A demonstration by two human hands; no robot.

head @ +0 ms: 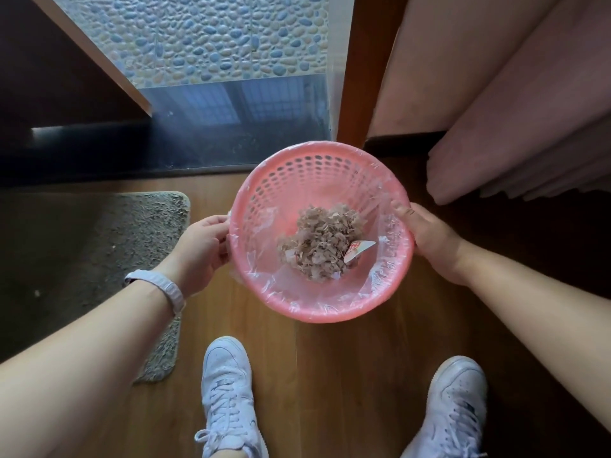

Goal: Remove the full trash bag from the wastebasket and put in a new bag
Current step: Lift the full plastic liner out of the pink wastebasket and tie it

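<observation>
From the head view, the basket [299, 175] stands on the floor [330, 375], right between the two hands. The left grip [201, 249] is at its left side and the right grip [426, 233] is at its right side. Both touch the rim.

The left grip has its fingers curled in around the rim edge. The right grip has its thumb on top of the rim. Its other fingers are hidden under the edge. Both grips hold the basket where the bag [264, 259] folds over the rim.

The basket is pink plastic. It is round and has many small holes in its wall. The bag is thin, clear and crinkly, and it lines the inside. At the bottom sits a heap of trash [324, 246] made of small brown flaky bits. A little red and white wrapper [358, 251] lies on it.

The floor is smooth brown wood. A fuzzy gray mat [99, 252] lies to the left. Pink cloth [529, 127] hangs on the right. Two white shoes [228, 391] stand near the basket. A white band [158, 285] is on the left wrist.
</observation>
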